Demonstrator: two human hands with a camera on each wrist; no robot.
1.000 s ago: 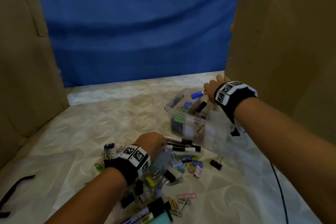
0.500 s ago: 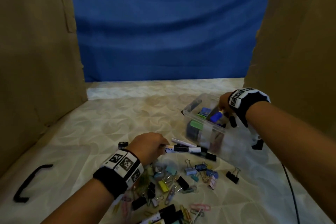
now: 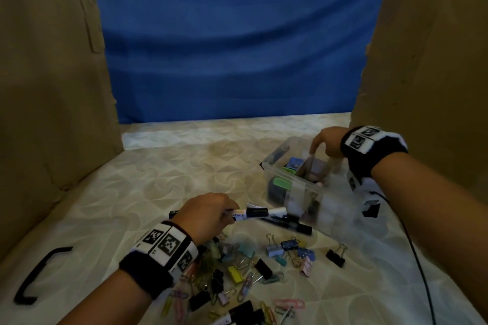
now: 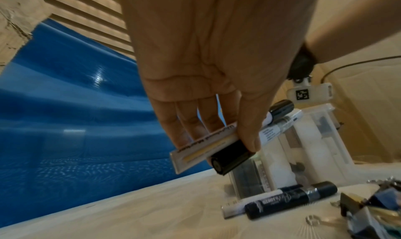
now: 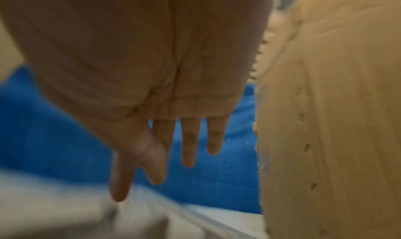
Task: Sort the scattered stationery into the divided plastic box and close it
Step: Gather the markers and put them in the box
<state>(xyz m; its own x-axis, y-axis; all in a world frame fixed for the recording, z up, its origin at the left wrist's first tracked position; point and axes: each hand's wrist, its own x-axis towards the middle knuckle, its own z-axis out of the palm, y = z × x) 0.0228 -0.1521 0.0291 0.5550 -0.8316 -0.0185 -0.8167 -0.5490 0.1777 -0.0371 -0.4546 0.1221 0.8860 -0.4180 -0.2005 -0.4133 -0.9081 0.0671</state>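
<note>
The clear divided plastic box (image 3: 280, 166) stands open at centre right, with erasers and clips in its compartments. My right hand (image 3: 318, 146) hovers over its far side, fingers straight and pointing down; in the right wrist view the hand (image 5: 169, 170) is empty. My left hand (image 3: 224, 215) pinches white markers with black caps (image 3: 253, 212) just left of the box; in the left wrist view the markers (image 4: 228, 155) sit between thumb and fingers (image 4: 247, 136). Two more markers (image 3: 289, 223) lie before the box. Binder clips and paper clips (image 3: 253, 266) are scattered in front.
Cardboard walls (image 3: 47, 87) close in left and right, with a blue sheet (image 3: 237, 47) behind. A black strap (image 3: 34, 277) lies at far left. A black cable (image 3: 420, 266) runs down the right side. More markers (image 3: 240, 311) lie at the bottom edge.
My right hand lowered the blue-capped item into the box and now shows empty fingers. My left hand lifted markers off the table.
</note>
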